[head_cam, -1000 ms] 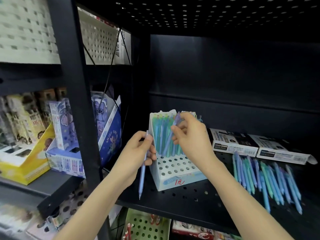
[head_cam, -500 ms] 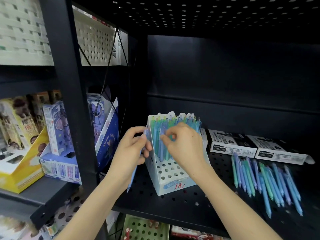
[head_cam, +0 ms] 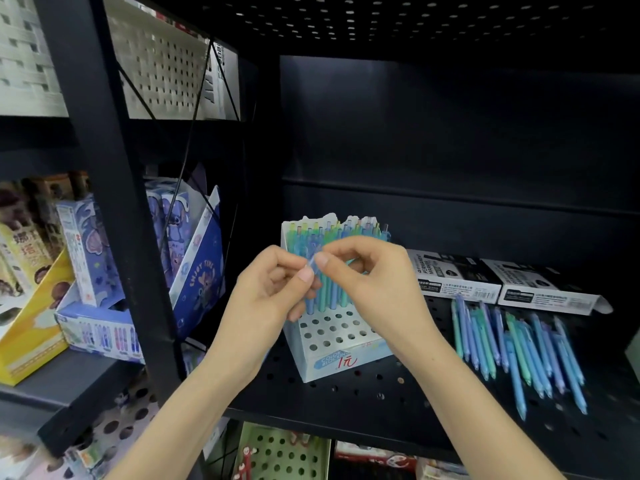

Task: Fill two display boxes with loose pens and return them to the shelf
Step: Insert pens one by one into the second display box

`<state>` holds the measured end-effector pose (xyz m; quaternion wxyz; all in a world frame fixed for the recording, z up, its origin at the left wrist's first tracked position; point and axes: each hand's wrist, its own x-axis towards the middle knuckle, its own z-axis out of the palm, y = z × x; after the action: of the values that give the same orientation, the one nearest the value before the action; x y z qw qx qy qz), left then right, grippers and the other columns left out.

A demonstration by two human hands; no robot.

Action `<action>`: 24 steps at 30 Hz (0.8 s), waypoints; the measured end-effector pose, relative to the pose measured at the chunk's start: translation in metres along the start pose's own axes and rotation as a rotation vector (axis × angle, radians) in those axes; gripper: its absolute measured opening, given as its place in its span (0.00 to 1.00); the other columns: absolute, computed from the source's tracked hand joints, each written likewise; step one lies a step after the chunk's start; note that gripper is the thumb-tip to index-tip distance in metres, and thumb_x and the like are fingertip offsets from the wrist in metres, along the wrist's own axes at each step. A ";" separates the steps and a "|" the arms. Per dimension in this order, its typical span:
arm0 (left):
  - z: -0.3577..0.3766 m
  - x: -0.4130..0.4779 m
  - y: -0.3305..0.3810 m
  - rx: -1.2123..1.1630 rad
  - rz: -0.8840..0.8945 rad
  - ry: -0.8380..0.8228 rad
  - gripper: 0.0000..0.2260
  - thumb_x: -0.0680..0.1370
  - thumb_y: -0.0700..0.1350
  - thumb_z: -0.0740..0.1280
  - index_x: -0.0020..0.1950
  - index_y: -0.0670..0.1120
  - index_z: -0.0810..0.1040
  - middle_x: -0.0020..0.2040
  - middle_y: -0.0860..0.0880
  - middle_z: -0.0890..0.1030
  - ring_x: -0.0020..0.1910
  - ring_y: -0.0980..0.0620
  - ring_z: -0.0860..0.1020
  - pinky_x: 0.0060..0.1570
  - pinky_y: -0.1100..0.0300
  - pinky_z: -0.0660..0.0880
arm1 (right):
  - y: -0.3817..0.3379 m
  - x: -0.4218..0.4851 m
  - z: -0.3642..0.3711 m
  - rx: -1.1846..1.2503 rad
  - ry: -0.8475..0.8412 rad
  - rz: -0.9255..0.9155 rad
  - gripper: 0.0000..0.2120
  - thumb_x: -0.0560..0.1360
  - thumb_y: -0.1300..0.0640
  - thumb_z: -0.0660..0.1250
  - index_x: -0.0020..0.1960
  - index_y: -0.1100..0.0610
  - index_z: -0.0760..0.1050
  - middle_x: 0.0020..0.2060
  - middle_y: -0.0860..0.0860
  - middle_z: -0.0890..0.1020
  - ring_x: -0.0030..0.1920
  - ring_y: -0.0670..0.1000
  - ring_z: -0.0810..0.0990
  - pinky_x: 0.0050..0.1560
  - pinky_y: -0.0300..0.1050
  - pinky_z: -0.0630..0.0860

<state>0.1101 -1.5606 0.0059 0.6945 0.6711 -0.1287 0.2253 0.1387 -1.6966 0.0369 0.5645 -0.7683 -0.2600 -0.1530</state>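
Note:
A white display box (head_cam: 332, 337) with a holed front stands on the black perforated shelf (head_cam: 363, 403), its back rows filled with blue and green pens. In front of it my two hands meet. My left hand (head_cam: 270, 299) grips a pale blue pen (head_cam: 314, 259), and my right hand (head_cam: 374, 282) pinches that pen's upper end between thumb and forefinger. Most of the pen's length is hidden behind my left hand. Several loose pens (head_cam: 512, 348) lie in a heap on the shelf to the right.
Two flat black-and-white marker boxes (head_cam: 453, 278) (head_cam: 540, 289) lie behind the loose pens. A black upright post (head_cam: 114, 202) separates the left shelf, which holds blue cartoon boxes (head_cam: 197, 271) and a yellow box (head_cam: 31, 323). A green holed box (head_cam: 277, 455) sits below.
My right hand left the pens standing in the box and came across to the pen in my left hand. My left hand lifted that pen up in front of the box.

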 end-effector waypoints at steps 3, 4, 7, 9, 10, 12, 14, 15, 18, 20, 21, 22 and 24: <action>0.002 0.000 0.005 0.066 0.052 -0.006 0.08 0.70 0.47 0.68 0.44 0.44 0.79 0.38 0.48 0.81 0.33 0.52 0.76 0.36 0.64 0.74 | -0.001 -0.003 -0.006 0.012 -0.019 -0.019 0.05 0.74 0.56 0.69 0.40 0.52 0.82 0.34 0.41 0.82 0.30 0.41 0.73 0.34 0.33 0.70; 0.001 0.001 0.006 0.093 0.060 -0.003 0.06 0.70 0.47 0.69 0.44 0.47 0.80 0.40 0.49 0.82 0.37 0.53 0.79 0.41 0.63 0.76 | -0.002 -0.003 -0.009 0.009 0.003 -0.026 0.06 0.74 0.56 0.68 0.40 0.51 0.82 0.33 0.41 0.82 0.31 0.41 0.74 0.35 0.33 0.71; -0.009 0.004 -0.003 0.266 0.072 0.071 0.07 0.73 0.45 0.69 0.51 0.52 0.80 0.50 0.53 0.81 0.51 0.57 0.78 0.53 0.62 0.74 | -0.004 0.002 -0.022 0.073 0.142 -0.034 0.08 0.77 0.59 0.63 0.42 0.53 0.78 0.35 0.46 0.82 0.34 0.44 0.80 0.33 0.36 0.75; -0.017 0.006 -0.013 0.357 0.041 0.122 0.12 0.76 0.45 0.67 0.58 0.56 0.75 0.57 0.57 0.77 0.58 0.61 0.75 0.59 0.62 0.70 | -0.004 0.006 -0.032 0.090 0.223 -0.037 0.08 0.79 0.59 0.60 0.43 0.55 0.75 0.37 0.48 0.82 0.34 0.45 0.81 0.33 0.38 0.76; -0.021 0.007 -0.019 0.374 0.004 0.124 0.15 0.76 0.46 0.67 0.61 0.59 0.72 0.60 0.59 0.75 0.60 0.63 0.72 0.60 0.63 0.69 | -0.003 0.007 -0.035 0.059 0.238 -0.043 0.08 0.79 0.58 0.60 0.43 0.55 0.74 0.37 0.48 0.82 0.34 0.45 0.81 0.34 0.39 0.76; -0.024 0.008 -0.031 0.375 -0.074 0.084 0.22 0.76 0.48 0.66 0.68 0.61 0.66 0.63 0.62 0.71 0.63 0.64 0.69 0.62 0.64 0.66 | 0.001 0.009 -0.032 -0.028 0.250 -0.053 0.07 0.79 0.57 0.59 0.43 0.53 0.73 0.37 0.47 0.81 0.35 0.44 0.81 0.36 0.44 0.78; -0.024 0.007 -0.041 0.344 -0.125 0.030 0.26 0.76 0.48 0.67 0.71 0.60 0.62 0.66 0.61 0.69 0.66 0.63 0.67 0.62 0.63 0.65 | 0.006 0.011 -0.023 -0.084 0.265 -0.063 0.07 0.79 0.55 0.60 0.43 0.52 0.73 0.36 0.47 0.81 0.35 0.45 0.81 0.38 0.53 0.79; -0.023 0.006 -0.044 0.322 -0.133 0.008 0.28 0.75 0.48 0.67 0.72 0.60 0.61 0.67 0.61 0.69 0.66 0.63 0.67 0.63 0.63 0.65 | 0.009 0.013 -0.017 -0.101 0.269 -0.064 0.07 0.78 0.55 0.60 0.42 0.52 0.73 0.36 0.47 0.81 0.35 0.46 0.81 0.39 0.55 0.79; -0.022 0.005 -0.050 0.234 -0.138 -0.003 0.29 0.75 0.46 0.67 0.73 0.61 0.61 0.68 0.60 0.69 0.66 0.63 0.68 0.59 0.66 0.68 | 0.016 0.018 -0.001 -0.155 0.243 -0.078 0.07 0.78 0.56 0.60 0.43 0.55 0.74 0.36 0.48 0.81 0.36 0.50 0.81 0.42 0.56 0.78; -0.023 0.005 -0.050 0.210 -0.137 0.000 0.29 0.75 0.45 0.67 0.73 0.61 0.62 0.67 0.60 0.70 0.65 0.63 0.69 0.55 0.69 0.70 | 0.018 0.021 0.007 -0.183 0.219 -0.083 0.07 0.78 0.56 0.61 0.44 0.57 0.74 0.36 0.49 0.81 0.37 0.49 0.81 0.44 0.54 0.77; -0.023 0.005 -0.050 0.206 -0.134 0.002 0.29 0.75 0.45 0.67 0.73 0.60 0.62 0.67 0.60 0.70 0.65 0.63 0.69 0.54 0.70 0.70 | 0.018 0.022 0.010 -0.194 0.207 -0.084 0.07 0.78 0.56 0.61 0.44 0.58 0.74 0.35 0.50 0.81 0.36 0.49 0.80 0.43 0.53 0.77; -0.024 0.006 -0.051 0.200 -0.130 0.005 0.28 0.75 0.45 0.67 0.72 0.60 0.62 0.67 0.61 0.71 0.65 0.63 0.70 0.53 0.71 0.71 | 0.018 0.024 0.013 -0.211 0.192 -0.087 0.08 0.78 0.56 0.61 0.43 0.58 0.75 0.35 0.50 0.81 0.36 0.49 0.80 0.43 0.53 0.77; -0.023 0.006 -0.052 0.182 -0.123 0.011 0.28 0.75 0.45 0.67 0.72 0.59 0.63 0.66 0.61 0.71 0.64 0.63 0.71 0.52 0.75 0.71 | 0.017 0.026 0.018 -0.272 0.149 -0.089 0.09 0.78 0.55 0.62 0.43 0.58 0.76 0.34 0.49 0.81 0.35 0.47 0.79 0.42 0.49 0.77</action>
<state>0.1383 -1.5364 -0.0384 0.6439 0.7367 -0.0626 0.1969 0.1692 -1.6779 0.0316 0.4657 -0.8118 -0.2281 -0.2684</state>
